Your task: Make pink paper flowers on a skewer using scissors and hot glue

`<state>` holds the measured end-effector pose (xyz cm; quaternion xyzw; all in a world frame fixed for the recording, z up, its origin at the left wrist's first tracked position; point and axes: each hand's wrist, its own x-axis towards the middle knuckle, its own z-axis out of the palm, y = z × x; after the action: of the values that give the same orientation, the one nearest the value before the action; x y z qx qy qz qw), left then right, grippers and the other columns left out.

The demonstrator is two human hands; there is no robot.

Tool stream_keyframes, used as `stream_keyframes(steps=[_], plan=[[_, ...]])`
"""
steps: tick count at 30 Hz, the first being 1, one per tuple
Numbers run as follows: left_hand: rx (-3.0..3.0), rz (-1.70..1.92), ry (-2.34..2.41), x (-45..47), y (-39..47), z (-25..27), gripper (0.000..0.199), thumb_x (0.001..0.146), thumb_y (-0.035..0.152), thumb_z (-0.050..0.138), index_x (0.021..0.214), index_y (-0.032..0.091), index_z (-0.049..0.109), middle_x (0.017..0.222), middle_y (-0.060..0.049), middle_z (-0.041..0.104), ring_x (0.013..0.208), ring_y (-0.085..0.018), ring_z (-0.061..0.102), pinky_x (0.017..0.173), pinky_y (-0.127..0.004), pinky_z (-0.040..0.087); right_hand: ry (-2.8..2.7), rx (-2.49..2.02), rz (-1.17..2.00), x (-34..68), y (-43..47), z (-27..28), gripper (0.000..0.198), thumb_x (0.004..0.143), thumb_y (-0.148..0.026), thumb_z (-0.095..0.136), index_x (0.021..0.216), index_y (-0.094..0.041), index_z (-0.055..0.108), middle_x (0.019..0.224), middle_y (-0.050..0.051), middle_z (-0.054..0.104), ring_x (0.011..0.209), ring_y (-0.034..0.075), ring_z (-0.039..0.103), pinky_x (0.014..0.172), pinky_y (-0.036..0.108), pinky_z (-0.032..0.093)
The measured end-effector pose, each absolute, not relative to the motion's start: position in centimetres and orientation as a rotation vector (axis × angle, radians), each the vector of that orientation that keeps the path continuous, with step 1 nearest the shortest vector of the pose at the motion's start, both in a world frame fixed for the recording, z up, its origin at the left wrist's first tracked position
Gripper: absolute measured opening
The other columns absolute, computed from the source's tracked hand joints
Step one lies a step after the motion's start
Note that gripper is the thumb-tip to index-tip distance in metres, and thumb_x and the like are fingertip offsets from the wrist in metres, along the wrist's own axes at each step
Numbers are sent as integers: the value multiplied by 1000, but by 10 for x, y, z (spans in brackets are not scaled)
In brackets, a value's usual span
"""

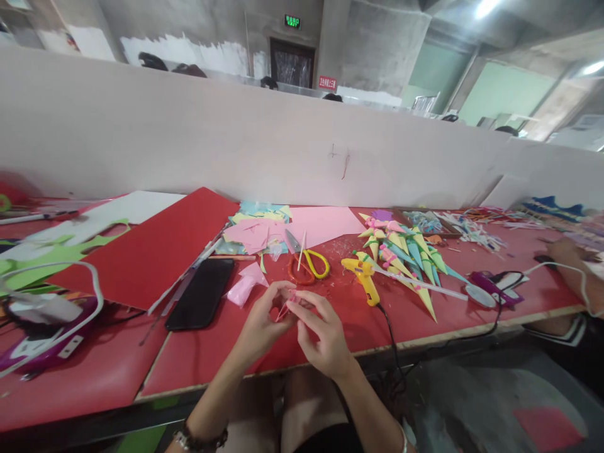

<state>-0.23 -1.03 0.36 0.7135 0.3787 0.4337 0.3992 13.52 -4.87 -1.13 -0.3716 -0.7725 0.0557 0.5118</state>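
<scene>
Over the front of the red table (302, 352), my left hand (268, 321) and my right hand (323, 327) meet, fingers pinched on one small pink piece (284, 309) that looks like folded paper or foam sheet. My fingers hide much of its shape. Just beyond them lie scissors (321, 264) with red and yellow handles. A yellow glue gun (365, 280) rests to the right of my right hand. Left of my left hand is a crumpled pink piece (245, 286). Further off, pink cut sheets (252, 234) are stacked on blue and yellow ones.
A black phone (202, 294) and a large red sheet (155, 245) lie to the left, near a purple power strip (51, 340). Yellow, green and blue cones (410, 251) are piled at right. Another person's arm (566, 270) reaches in at far right. A white partition (264, 145) stands behind.
</scene>
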Motion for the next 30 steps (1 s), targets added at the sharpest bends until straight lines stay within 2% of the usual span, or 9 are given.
stream_keyframes(steps=[3, 8, 12, 15, 21, 25, 30], plan=[[1771, 1092, 955, -2, -10, 2, 28, 70, 20, 54, 96, 19, 46, 82, 0, 56, 75, -14, 55, 69, -27, 45, -1893, -911, 44, 137, -49, -15, 46, 78, -7, 42, 122, -22, 44, 119, 10, 46, 108, 19, 48, 89, 35, 45], [1974, 923, 1069, -5, -9, -2, 32, 63, 10, 51, 93, 18, 51, 83, -1, 59, 76, -15, 56, 69, -26, 44, -1876, -1034, 112, 139, -49, -18, 28, 73, -10, 46, 96, -20, 59, 112, 10, 47, 101, 20, 49, 87, 36, 45], [2212, 761, 1138, -7, -9, -2, 31, 67, 7, 45, 95, 18, 53, 94, -6, 62, 83, -18, 58, 73, -29, 44, -2048, -1116, 153, 140, -48, -17, 30, 66, -6, 46, 87, -19, 62, 125, 8, 41, 114, 22, 39, 97, 40, 34], [2386, 584, 1174, -5, -10, -2, 31, 69, 7, 42, 96, 16, 53, 94, -9, 64, 83, -20, 59, 70, -30, 44, -2139, -1161, 230, 139, -48, -14, 30, 62, -4, 46, 83, -17, 63, 134, 8, 32, 124, 23, 28, 103, 41, 25], [2532, 284, 1248, -2, -14, -3, 19, 68, 11, 46, 85, 15, 55, 75, -7, 65, 65, -19, 60, 57, -27, 43, -2302, -1151, 437, 139, -49, -6, 28, 60, -8, 50, 85, -12, 61, 141, 12, 21, 130, 23, 18, 107, 35, 18], [2501, 216, 1271, -4, -17, -1, 23, 69, 11, 47, 91, 15, 53, 81, -8, 66, 70, -20, 62, 58, -26, 43, -2346, -1193, 475, 137, -49, -4, 28, 62, -14, 53, 89, -14, 61, 141, 11, 20, 130, 25, 18, 107, 36, 16], [2485, 32, 1400, -1, -21, 5, 30, 70, 9, 48, 99, 15, 51, 89, -11, 68, 80, -25, 64, 64, -30, 45, -2385, -1271, 384, 135, -53, -3, 38, 70, -14, 50, 107, -11, 57, 139, 15, 25, 129, 27, 19, 107, 40, 13]])
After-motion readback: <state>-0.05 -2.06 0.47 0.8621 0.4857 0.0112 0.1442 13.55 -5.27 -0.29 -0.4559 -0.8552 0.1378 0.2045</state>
